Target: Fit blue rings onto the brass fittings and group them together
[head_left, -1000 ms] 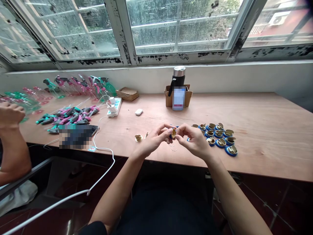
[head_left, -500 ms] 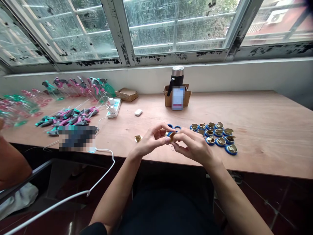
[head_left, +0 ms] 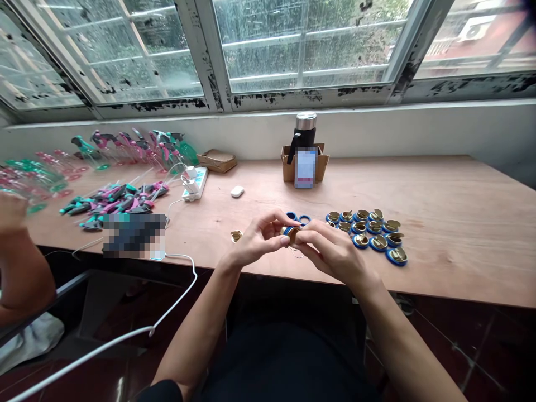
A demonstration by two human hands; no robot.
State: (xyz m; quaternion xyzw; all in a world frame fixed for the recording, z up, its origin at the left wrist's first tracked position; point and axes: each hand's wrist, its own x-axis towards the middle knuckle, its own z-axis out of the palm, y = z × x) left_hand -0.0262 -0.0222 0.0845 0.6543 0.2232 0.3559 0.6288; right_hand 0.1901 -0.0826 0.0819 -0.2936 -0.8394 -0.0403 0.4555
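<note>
Between the fingers of both my hands is a round gold metal fitting [head_left: 288, 231] with a blue ring around it. My left hand [head_left: 259, 240] pinches its left side with thumb and fingers. From the right, my right hand [head_left: 333, 245] has its fingertips closed at its open end; they partly hide it. Just behind my hands lie loose blue rings [head_left: 305, 220]. To the right, several gold fittings with blue rings [head_left: 378, 242] stand in rows, their flaps tilted. Left of my left hand lies one gold fitting [head_left: 236, 235].
A black flask [head_left: 305, 134] stands in a cardboard box [head_left: 322, 167] at the back, with a blurred phone-like panel in front. A white case [head_left: 237, 191], power strip [head_left: 196, 185], spray heads [head_left: 121, 200] and bottles [head_left: 186, 151] are to the left. Another person's arm [head_left: 25, 262] is at far left.
My hands stay in nearly the same place, and the right fingers have shifted slightly on the gold fitting. The other person's forearm at far left has risen.
</note>
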